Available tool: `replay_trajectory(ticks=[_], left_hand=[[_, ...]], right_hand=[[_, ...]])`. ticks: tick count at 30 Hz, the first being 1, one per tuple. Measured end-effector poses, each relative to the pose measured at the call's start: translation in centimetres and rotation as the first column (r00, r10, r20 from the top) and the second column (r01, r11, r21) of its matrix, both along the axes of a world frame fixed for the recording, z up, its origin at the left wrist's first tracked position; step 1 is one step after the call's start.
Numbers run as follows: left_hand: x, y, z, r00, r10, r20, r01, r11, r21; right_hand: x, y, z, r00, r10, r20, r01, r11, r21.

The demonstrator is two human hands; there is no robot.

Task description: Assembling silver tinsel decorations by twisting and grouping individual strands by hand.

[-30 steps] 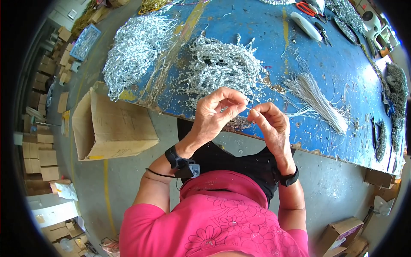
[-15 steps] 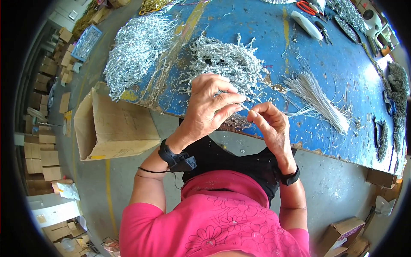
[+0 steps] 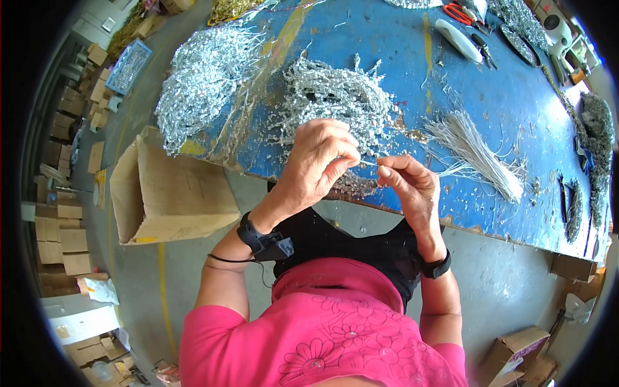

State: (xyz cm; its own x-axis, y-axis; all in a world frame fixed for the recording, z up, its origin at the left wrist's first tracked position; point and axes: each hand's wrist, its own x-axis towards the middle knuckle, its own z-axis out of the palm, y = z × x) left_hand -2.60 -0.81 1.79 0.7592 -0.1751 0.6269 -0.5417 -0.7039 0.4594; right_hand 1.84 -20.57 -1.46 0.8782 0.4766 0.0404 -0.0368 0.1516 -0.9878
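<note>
My left hand (image 3: 319, 164) and my right hand (image 3: 409, 187) meet over the near edge of the blue table (image 3: 503, 103). Between their pinched fingertips runs a thin silver wire (image 3: 369, 164) with a small glittery sprig. Just beyond the hands lies a heap of silver glitter sprigs (image 3: 335, 97). A bundle of straight pale wires (image 3: 474, 151) lies to the right of my right hand. Both wrists wear black bands.
A second, bigger silver heap (image 3: 203, 77) lies at the table's left. An open cardboard box (image 3: 164, 193) stands on the floor to my left. Scissors and tools (image 3: 464, 19) lie at the far side. Stacked cartons (image 3: 61, 232) line the left; more boxes (image 3: 516, 351) sit at lower right.
My left hand has moved forward and up toward the heap, then closed in on my right fingertips. The right hand has barely shifted.
</note>
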Motion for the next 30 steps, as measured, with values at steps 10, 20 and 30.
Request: replay_trajectory(ticks=[10, 20, 30], left_hand=[[0.4, -0.4, -2.1, 0.989, -0.026, -0.143, 0.008, 0.992, -0.124], [-0.4, -1.4, -2.9, 0.998, -0.017, -0.065, 0.009, 0.991, -0.132], [0.4, -1.2, -4.0, 0.963, -0.186, -0.193, 0.11, 0.93, -0.351]], right_hand=[[-0.1, 0.2, -0.2, 0.968, 0.127, 0.218, -0.108, 0.989, -0.098], [0.4, 1.1, -0.9, 0.732, 0.004, 0.682, 0.193, 0.958, -0.213], [-0.3, 0.8, -1.3, 0.943, 0.014, 0.334, 0.064, 0.973, -0.223]])
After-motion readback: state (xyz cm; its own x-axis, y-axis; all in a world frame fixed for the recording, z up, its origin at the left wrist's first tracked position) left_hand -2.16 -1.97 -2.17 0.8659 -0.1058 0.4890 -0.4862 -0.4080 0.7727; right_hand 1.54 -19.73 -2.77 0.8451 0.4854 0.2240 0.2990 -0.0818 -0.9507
